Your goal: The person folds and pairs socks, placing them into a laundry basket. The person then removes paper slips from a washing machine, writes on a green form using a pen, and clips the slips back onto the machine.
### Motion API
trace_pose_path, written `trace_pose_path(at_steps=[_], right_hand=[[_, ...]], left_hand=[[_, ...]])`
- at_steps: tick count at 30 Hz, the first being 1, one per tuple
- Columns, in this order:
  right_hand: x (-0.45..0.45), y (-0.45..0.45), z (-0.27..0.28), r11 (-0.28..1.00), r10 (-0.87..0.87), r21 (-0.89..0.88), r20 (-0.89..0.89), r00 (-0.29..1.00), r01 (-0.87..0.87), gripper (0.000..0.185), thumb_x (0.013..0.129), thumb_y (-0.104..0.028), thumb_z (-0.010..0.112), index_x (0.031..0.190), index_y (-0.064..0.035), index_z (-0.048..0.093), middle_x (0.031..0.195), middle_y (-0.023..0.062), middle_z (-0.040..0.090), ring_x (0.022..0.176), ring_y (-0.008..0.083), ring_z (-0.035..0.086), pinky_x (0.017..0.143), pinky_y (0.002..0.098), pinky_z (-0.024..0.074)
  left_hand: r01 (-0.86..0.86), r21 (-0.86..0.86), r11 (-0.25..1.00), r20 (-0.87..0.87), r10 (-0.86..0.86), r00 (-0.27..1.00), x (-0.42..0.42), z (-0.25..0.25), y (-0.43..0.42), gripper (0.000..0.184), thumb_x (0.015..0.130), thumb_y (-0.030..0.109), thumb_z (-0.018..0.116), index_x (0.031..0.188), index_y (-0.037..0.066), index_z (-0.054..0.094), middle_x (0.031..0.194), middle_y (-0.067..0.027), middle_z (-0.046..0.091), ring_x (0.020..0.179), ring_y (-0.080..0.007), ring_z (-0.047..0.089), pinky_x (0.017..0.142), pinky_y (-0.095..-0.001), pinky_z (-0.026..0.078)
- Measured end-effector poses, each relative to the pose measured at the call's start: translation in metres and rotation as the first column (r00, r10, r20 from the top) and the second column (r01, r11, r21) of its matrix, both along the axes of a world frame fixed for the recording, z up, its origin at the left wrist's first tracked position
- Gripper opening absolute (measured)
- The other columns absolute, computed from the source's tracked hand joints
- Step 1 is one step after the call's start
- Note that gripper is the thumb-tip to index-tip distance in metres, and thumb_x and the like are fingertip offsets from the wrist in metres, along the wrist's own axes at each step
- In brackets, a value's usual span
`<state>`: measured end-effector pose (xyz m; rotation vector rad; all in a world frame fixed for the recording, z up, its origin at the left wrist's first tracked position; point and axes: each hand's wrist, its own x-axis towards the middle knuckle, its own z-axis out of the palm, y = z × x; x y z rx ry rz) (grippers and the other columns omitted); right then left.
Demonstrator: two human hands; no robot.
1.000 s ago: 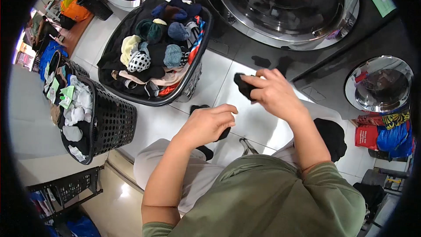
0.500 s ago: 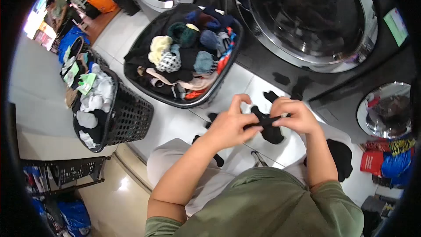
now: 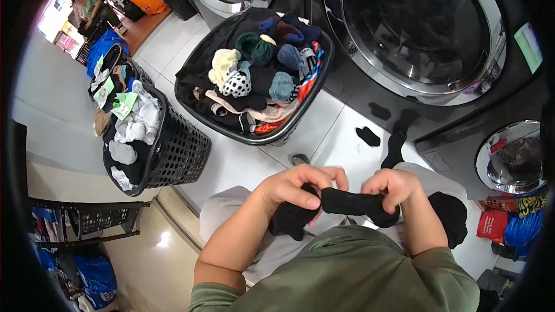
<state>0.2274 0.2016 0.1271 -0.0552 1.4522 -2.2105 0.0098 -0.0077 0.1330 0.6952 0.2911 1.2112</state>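
Note:
A black sock (image 3: 350,203) is held stretched sideways between my two hands, above my lap. My right hand (image 3: 398,186) pinches its right part, with the fingers curled over the fabric. At the sock's left end my left hand (image 3: 298,188) has thumb and fingers closed round its edge. Below the left hand a second black sock (image 3: 292,219) lies over my thigh; whether the fingers also grip it is hidden. More black fabric (image 3: 450,218) rests on my right knee. On the floor ahead are one small black sock (image 3: 368,136) and a longer one (image 3: 394,149).
A black basket (image 3: 277,137) of clothes and rolled socks stands ahead. To its left is another full laundry basket (image 3: 185,150). Dark front-loading machines (image 3: 416,29) line the far side. A person (image 3: 89,8) sits far back left. Bags (image 3: 520,225) lie at right.
Both hands have come closer to my body. The black sock, bunched between them before, is now drawn out lengthwise. The view has shifted slightly.

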Motion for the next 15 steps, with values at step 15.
trace_pose_path(at_steps=[15], right_hand=[[-0.01,-0.012,-0.095,0.634,-0.692,-0.323,0.166,0.702,0.702,0.042,0.092,-0.039,0.067,0.107,-0.0019,0.057,0.089,0.0048,0.063,0.081,0.0124,0.062,0.072,0.0264,0.0497]], left_hand=[[-0.175,-0.566,0.806,-0.188,0.08,0.979,0.011,-0.026,0.013,0.037,0.094,0.032,0.066,0.108,-0.001,0.06,0.093,-0.0143,0.066,0.049,-0.0265,0.063,0.049,-0.04,0.056]])
